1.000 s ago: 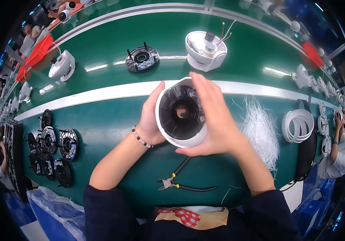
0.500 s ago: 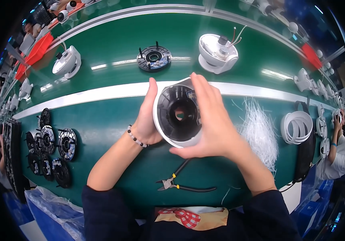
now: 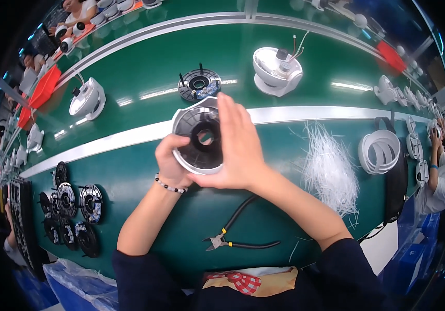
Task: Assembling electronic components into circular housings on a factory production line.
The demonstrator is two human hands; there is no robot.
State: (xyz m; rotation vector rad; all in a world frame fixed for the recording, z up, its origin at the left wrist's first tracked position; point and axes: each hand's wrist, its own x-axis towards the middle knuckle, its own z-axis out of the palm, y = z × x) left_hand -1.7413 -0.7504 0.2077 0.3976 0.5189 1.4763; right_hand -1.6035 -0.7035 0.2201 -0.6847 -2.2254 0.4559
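Between my hands is a white round camera housing (image 3: 199, 169) with a black disc (image 3: 194, 151) set inside it; the disc has a hole in its middle. My left hand (image 3: 172, 165) grips the housing at its lower left, the thumb lying over the rim. Along the right side, my right hand (image 3: 240, 145) is wrapped with straight fingers, its thumb under the lower edge. Below them on the green bench lie diagonal cutters (image 3: 216, 241) with black handles, jaws apart. Just beyond the housing, a black disc with a circuit board (image 3: 200, 84) rests on the conveyor.
Several black discs (image 3: 66, 199) are grouped at left. White cable ties (image 3: 330, 166) are heaped at right beside stacked white rings (image 3: 379, 151). White camera units (image 3: 278, 71) stand on the green conveyor (image 3: 145, 57), behind a pale metal edge (image 3: 295, 113). A co-worker (image 3: 442, 171) is at far right.
Both hands have carried the housing left and slightly toward the far side. My left thumb has come down from upright onto the rim. The whole view has shifted a little.
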